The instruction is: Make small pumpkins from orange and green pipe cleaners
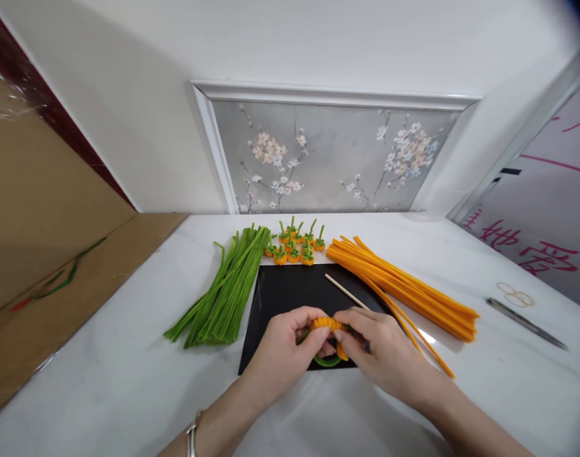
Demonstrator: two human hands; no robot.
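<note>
Between the fingertips of both hands is a coiled orange pipe cleaner (326,323), held above a black mat (290,292). My left hand (294,339) pinches its left end with thumb and fingers. My right hand (373,339) pinches its right end. A green pipe cleaner (328,362) loops below the coil, and a short orange piece hangs beside it. Partly behind my right hand, a thin wooden stick (345,291) lies on the mat. The fingers hide part of the coil.
Green pipe cleaners (230,292) lie bundled at left, orange ones (408,289) at right. Several small orange-and-green pumpkin-like pieces (293,244) stand behind the mat. Tweezers (525,322) and rubber bands (516,295) lie far right. Cardboard (80,266) borders the left; a wall (337,51) rises behind.
</note>
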